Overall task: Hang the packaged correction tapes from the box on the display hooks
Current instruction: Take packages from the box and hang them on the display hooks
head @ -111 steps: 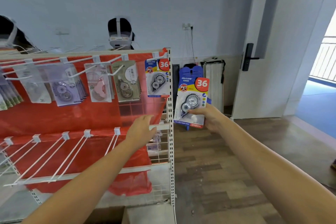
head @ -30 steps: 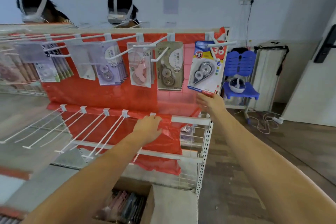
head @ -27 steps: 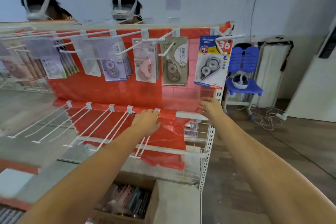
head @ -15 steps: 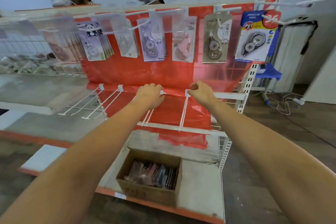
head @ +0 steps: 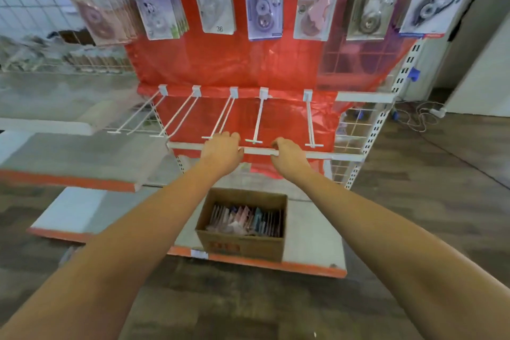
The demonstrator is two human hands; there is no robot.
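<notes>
Hands are hovering at the white horizontal rail [head: 317, 155], both holding nothing: left hand [head: 220, 153] and right hand [head: 289, 156] with fingers loosely curled, possibly touching it. Packaged correction tapes [head: 245, 219] are standing upright in the brown cardboard box [head: 242, 247], lying at 6 o'clock from both hands, roughly equally near. 5 white wire hooks [head: 258, 119] are sitting bare at 12 o'clock.

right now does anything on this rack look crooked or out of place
Mostly tidy. The red plastic sheet behind the hooks is wrinkled and hangs ragged below the white rail. The lower hooks are bare. The box sits square on the base shelf.
</notes>
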